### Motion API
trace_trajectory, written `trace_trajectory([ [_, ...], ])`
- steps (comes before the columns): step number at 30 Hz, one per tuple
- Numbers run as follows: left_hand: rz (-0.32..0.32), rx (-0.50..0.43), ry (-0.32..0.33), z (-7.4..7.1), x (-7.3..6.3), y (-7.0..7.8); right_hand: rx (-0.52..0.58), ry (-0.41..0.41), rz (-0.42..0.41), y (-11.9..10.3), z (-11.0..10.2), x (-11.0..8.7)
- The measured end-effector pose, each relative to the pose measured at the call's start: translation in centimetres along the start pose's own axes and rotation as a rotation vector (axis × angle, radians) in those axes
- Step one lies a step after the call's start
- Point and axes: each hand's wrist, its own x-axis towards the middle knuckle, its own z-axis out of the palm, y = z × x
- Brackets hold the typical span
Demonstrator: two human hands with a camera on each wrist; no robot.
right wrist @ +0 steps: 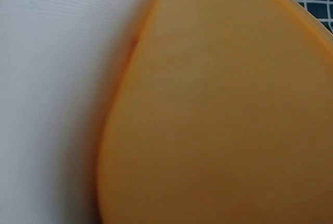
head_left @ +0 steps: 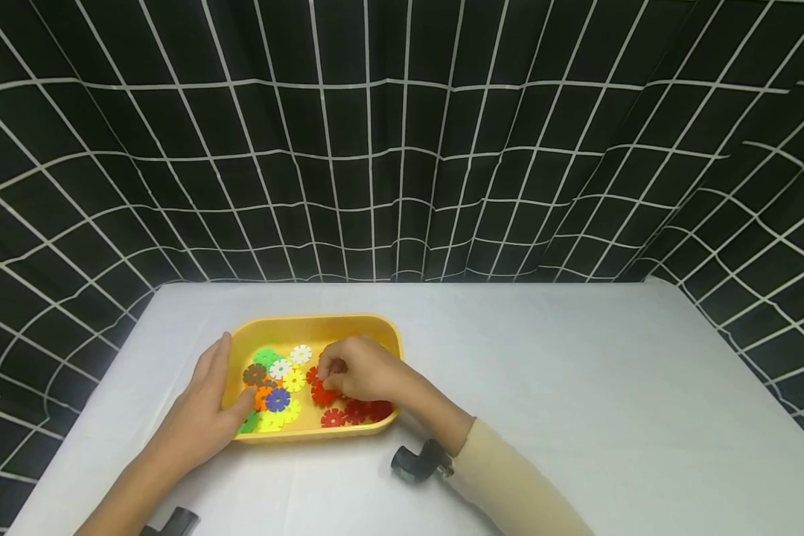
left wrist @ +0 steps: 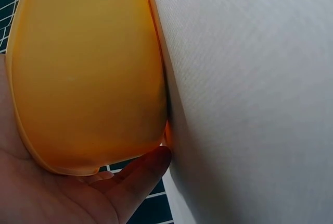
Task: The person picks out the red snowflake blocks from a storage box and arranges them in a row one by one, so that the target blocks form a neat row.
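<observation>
A shallow yellow plastic tray (head_left: 311, 436) lies on the left part of the table, holding flower-shaped plastic discs. My left hand (head_left: 197, 413) grips its left end, with the thumb over the rim and the fingers along the outer wall; the left wrist view shows the fingers (left wrist: 138, 179) wrapped around that end. Over the tray's right half, my right hand (head_left: 365, 370) has its thumb and finger curled together at a red disc (head_left: 322, 394), seemingly pinching one. More red discs (head_left: 333, 418) lie below it, partly covered by the hand. The right wrist view has only the tray wall (right wrist: 208, 104), without the hand.
Green (head_left: 266, 357), white, yellow, brown, orange and blue discs (head_left: 278, 400) are grouped in the tray's left half. A white cloth (head_left: 576, 387) covers the table. Behind it and at the sides hangs a black curtain (head_left: 415, 179) with white grid lines.
</observation>
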Motion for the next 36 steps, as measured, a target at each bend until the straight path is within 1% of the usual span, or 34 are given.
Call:
trace_trajectory([
  [5,0.007,0.004,0.000,0.0,0.1,0.0,0.100,0.003,0.018,0.2,-1.0,-0.1],
  [11,0.010,0.006,0.001,-0.1,0.2,0.0,0.122,0.021,-0.010,0.3,-2.2,-0.2],
  [13,0.008,0.004,0.001,0.0,0.2,0.0,0.140,0.019,0.004,0.3,-2.5,-0.3],
  [18,0.010,0.001,0.000,0.0,0.2,0.0,0.225,0.011,0.060,0.4,-3.5,-0.6],
  [22,0.009,0.001,-0.001,0.0,0.1,0.1,0.281,0.017,0.077,0.8,-4.4,-0.8],
  [25,0.009,-0.001,-0.002,0.0,0.1,0.0,0.291,0.022,0.082,1.2,-5.1,-0.9],
  [32,0.002,-0.007,-0.002,0.0,0.0,0.0,0.294,0.061,0.137,1.5,-6.3,-1.2],
  [36,0.003,-0.012,0.000,0.0,0.0,0.1,0.302,0.079,0.137,2.0,-6.7,-1.3],
])
